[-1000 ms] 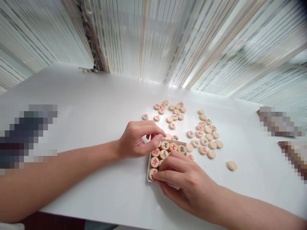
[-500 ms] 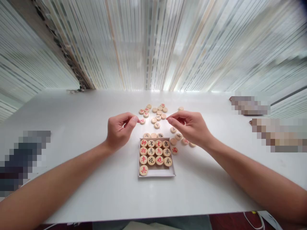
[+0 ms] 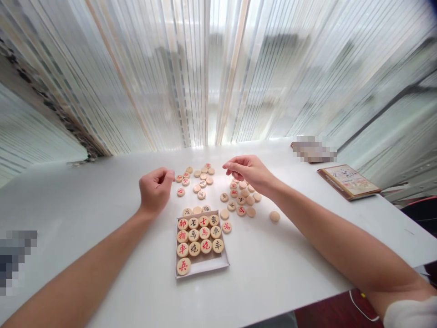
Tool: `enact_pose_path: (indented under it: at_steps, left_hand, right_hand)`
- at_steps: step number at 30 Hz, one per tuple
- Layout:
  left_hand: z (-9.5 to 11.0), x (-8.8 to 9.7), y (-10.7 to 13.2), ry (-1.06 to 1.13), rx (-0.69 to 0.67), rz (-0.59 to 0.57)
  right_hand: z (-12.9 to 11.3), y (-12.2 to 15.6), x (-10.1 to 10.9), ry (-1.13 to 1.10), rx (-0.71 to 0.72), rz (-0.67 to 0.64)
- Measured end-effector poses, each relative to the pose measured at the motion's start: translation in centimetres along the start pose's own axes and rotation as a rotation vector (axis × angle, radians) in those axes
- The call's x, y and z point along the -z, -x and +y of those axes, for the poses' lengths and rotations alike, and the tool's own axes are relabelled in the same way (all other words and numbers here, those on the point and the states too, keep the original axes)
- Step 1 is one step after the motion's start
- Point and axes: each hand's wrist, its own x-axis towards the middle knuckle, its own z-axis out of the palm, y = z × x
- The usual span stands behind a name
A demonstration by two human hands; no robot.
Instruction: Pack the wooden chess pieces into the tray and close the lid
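A shallow white box (image 3: 204,269) lies on the white table (image 3: 102,214), filled in rows with several round wooden chess pieces (image 3: 200,234) marked in red and black. Beyond it, loose pieces lie in two groups, one at the left (image 3: 198,180) and one at the right (image 3: 241,200). My left hand (image 3: 155,189) hovers left of the left group, fingers curled into a loose fist with thumb against forefinger; what it holds, if anything, is hidden. My right hand (image 3: 249,172) hangs over the right group with fingers bent and pinched downward.
A single piece (image 3: 274,216) lies apart at the right. A brown-edged booklet (image 3: 348,181) rests at the table's right side, with a blurred-out object (image 3: 313,149) behind it. Striped curtains hang behind the table. The table's near edge runs just below the box.
Both hands have left the box and lifted to the loose pieces beyond it. The view has swung, so the box now sits lower and the booklet shows at the right.
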Motion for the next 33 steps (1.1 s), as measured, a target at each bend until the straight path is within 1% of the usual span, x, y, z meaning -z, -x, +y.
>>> enact_pose_path:
  at_steps: [2, 5, 7, 10, 12, 15, 17, 20, 22, 26, 30, 33]
  left_hand:
    - [-0.2, 0.1, 0.5, -0.04, -0.042, -0.023]
    - [-0.3, 0.6, 1.3, -0.063, -0.102, -0.05]
    - [-0.1, 0.7, 1.8, -0.092, -0.205, -0.071]
    - [0.1, 0.6, 2.1, -0.135, -0.372, -0.106]
    - [0.3, 0.5, 2.1, -0.146, -0.421, -0.116]
    - [0.3, 0.5, 2.0, -0.15, -0.443, -0.109]
    - [0.2, 0.6, 1.9, -0.143, -0.463, -0.101]
    - [0.0, 0.6, 1.7, -0.129, -0.537, -0.093]
    - [0.0, 0.6, 1.6, -0.136, -0.566, -0.087]
    - [0.1, 0.5, 1.6, -0.143, -0.573, -0.085]
    - [0.0, 0.5, 1.7, -0.121, -0.582, -0.09]
    - [-0.2, 0.5, 1.9, -0.133, -0.534, -0.1]
  right_hand:
    - [-0.4, 0.0, 1.0, 0.054, -0.041, -0.07]
    - [-0.8, 0.0, 2.4, 0.223, -0.092, -0.185]
    - [-0.9, 0.0, 3.0, 0.347, -0.115, -0.245]
    - [-0.7, 0.1, 3.1, 0.475, -0.12, -0.272]
    - [-0.7, 0.3, 2.6, 0.552, -0.105, -0.294]
    - [-1.2, 0.9, 1.8, 0.657, -0.059, -0.341]
    - [-1.7, 1.2, 1.7, 0.722, -0.011, -0.35]
    - [-2.5, 1.5, 2.3, 0.791, 0.026, -0.374]
    - [-2.9, 1.5, 3.0, 0.806, 0.012, -0.432]
    - [-3.3, 1.6, 3.5, 0.859, -0.029, -0.537]
    - [-3.2, 2.0, 3.0, 0.937, 0.001, -0.567]
    - [-3.1, 2.1, 2.7, 0.953, 0.028, -0.569]
